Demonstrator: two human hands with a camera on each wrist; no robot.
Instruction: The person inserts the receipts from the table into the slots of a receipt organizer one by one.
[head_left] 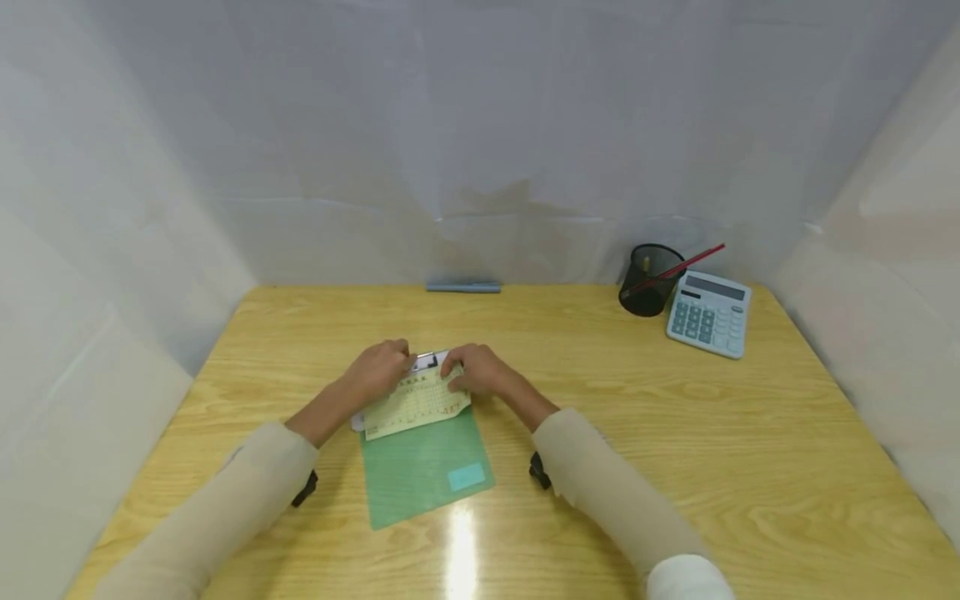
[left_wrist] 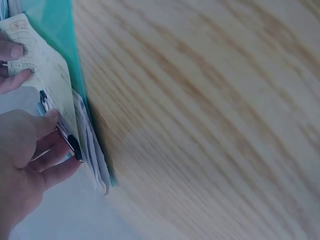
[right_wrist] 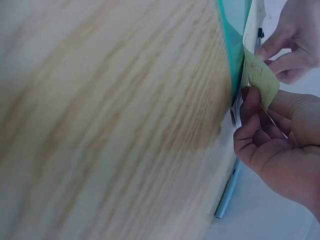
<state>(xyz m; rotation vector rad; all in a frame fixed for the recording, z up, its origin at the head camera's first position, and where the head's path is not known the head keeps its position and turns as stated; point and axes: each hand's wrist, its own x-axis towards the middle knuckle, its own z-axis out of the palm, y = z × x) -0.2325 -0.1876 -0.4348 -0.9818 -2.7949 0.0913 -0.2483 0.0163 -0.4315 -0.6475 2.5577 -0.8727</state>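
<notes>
A green clipboard (head_left: 427, 475) with a light blue label (head_left: 467, 477) lies on the table in front of me. Across its top end lies a pale yellow printed form (head_left: 416, 406), over some white sheets (left_wrist: 90, 145). My left hand (head_left: 381, 371) pinches the metal clip (left_wrist: 62, 131) at the clipboard's top, thumb on one side and fingers on the other. With its thumb and fingers my right hand (head_left: 482, 371) holds the form's upper right part. In the right wrist view the form's corner (right_wrist: 262, 80) bends up between the fingers.
A blue pen-like stick (head_left: 463, 287) lies along the table's back edge. At the back right stands a black mesh pen cup (head_left: 647, 292) with a red pencil (head_left: 693, 260) leaning in it, beside a light blue calculator (head_left: 708, 315). Pale sheeting (head_left: 480, 125) walls the table's back and sides.
</notes>
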